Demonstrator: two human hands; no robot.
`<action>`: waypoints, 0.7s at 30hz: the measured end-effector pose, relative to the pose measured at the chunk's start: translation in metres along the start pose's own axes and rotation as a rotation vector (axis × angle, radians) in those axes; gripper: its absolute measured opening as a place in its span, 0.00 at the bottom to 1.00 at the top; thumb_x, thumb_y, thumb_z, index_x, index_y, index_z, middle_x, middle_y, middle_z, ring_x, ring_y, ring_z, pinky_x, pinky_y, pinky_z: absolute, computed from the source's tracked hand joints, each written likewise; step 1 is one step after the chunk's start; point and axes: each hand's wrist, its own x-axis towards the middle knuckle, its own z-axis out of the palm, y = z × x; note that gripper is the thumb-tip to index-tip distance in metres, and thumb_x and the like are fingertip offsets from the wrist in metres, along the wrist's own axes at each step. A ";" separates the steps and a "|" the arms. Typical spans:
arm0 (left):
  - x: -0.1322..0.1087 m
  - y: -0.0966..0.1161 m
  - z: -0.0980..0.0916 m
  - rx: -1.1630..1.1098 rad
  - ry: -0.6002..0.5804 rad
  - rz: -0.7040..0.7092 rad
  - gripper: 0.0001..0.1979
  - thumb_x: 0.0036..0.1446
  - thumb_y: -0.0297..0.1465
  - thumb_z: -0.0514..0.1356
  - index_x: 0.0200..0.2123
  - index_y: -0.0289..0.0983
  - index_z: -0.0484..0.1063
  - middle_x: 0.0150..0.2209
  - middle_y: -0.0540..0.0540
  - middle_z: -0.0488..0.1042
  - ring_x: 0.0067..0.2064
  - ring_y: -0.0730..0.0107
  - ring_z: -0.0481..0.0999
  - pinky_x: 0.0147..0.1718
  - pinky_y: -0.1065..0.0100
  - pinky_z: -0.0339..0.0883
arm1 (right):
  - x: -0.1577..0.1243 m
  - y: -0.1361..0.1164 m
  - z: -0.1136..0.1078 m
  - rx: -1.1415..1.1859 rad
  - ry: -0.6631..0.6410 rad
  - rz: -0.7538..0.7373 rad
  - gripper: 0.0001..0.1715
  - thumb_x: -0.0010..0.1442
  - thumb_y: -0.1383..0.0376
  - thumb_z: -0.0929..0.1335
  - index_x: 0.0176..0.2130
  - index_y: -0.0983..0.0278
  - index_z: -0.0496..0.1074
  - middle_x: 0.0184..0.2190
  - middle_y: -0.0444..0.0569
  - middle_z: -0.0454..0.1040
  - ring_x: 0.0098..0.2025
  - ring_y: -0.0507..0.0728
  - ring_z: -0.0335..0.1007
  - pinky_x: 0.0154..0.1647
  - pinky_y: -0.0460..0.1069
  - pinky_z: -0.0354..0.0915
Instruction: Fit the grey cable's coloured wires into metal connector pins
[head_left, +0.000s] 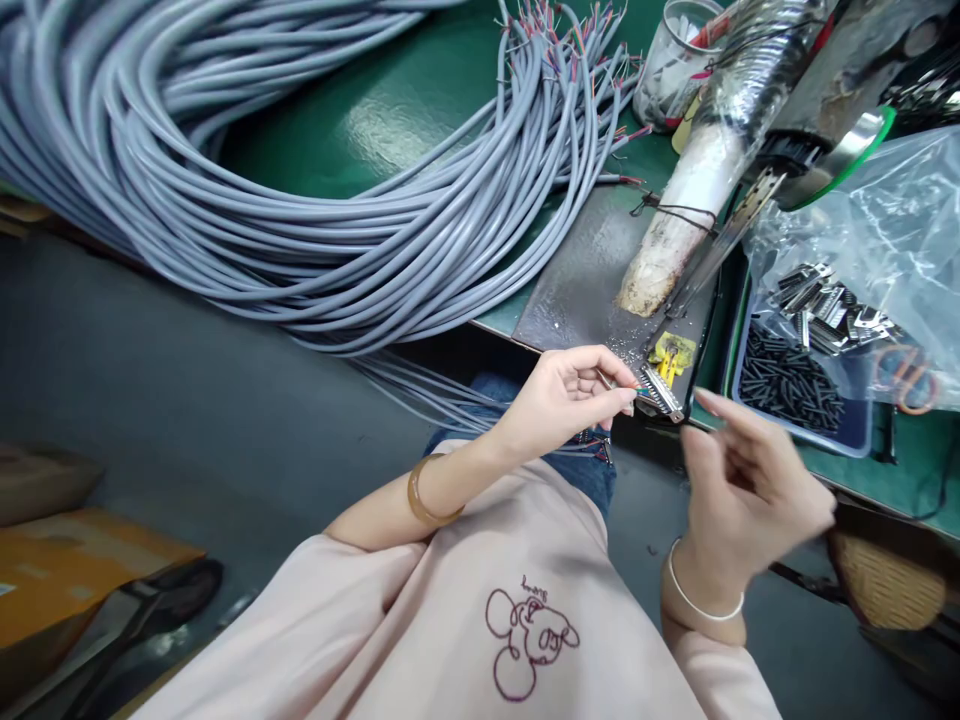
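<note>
My left hand (581, 388) is closed in a pinch on thin coloured wires (642, 391) at the end of a cable. Right at its fingertips lies a metal multi-pin connector (664, 396), tilted at the bench edge against a small yellow holder (670, 356). Off to the right of the connector, my right hand (750, 480) is slightly blurred, thumb and forefinger apart, with nothing visible between them. Above the connector, a soldering iron's metal shaft (724, 240) points down beside a white wrapped tube (671, 235).
A thick bundle of grey cables (360, 240) with stripped ends covers the bench's left. At right, a blue tray (855, 435) holds black sleeves (787, 380) and metal connectors (832, 310) by a plastic bag (892, 220). A clear jar (671, 75) stands behind. Finished-looking cable ends (600, 447) rest on my lap.
</note>
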 end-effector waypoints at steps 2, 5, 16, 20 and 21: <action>-0.002 -0.002 0.000 0.012 -0.009 0.019 0.07 0.54 0.29 0.69 0.34 0.33 0.75 0.27 0.50 0.77 0.24 0.81 0.73 0.26 0.77 0.69 | 0.004 -0.007 0.011 0.009 -0.056 0.005 0.14 0.61 0.64 0.73 0.48 0.58 0.78 0.19 0.34 0.63 0.18 0.45 0.53 0.21 0.44 0.56; -0.005 -0.004 0.000 0.040 0.001 0.050 0.06 0.55 0.29 0.68 0.34 0.33 0.75 0.29 0.49 0.77 0.26 0.81 0.73 0.28 0.77 0.71 | 0.008 -0.008 0.023 -0.018 -0.069 -0.042 0.04 0.62 0.66 0.73 0.40 0.59 0.78 0.19 0.35 0.64 0.19 0.44 0.57 0.23 0.43 0.58; -0.005 -0.003 -0.001 0.039 -0.028 0.056 0.08 0.53 0.29 0.70 0.32 0.34 0.74 0.26 0.51 0.76 0.25 0.80 0.71 0.25 0.77 0.68 | 0.008 0.003 0.023 -0.226 -0.108 -0.355 0.05 0.63 0.66 0.73 0.42 0.59 0.77 0.26 0.40 0.79 0.23 0.46 0.71 0.29 0.43 0.63; -0.006 0.002 0.001 0.021 -0.034 0.056 0.08 0.54 0.29 0.69 0.32 0.34 0.73 0.27 0.51 0.75 0.26 0.81 0.71 0.26 0.78 0.68 | 0.003 0.008 0.019 -0.081 -0.010 -0.165 0.02 0.63 0.64 0.72 0.38 0.60 0.76 0.24 0.39 0.77 0.20 0.46 0.67 0.24 0.43 0.62; -0.005 0.003 0.001 0.012 -0.026 0.065 0.07 0.54 0.29 0.69 0.32 0.34 0.73 0.27 0.51 0.75 0.26 0.81 0.71 0.26 0.78 0.68 | 0.003 0.009 0.016 -0.051 0.016 -0.110 0.03 0.63 0.63 0.72 0.38 0.60 0.76 0.25 0.39 0.77 0.20 0.47 0.68 0.23 0.43 0.63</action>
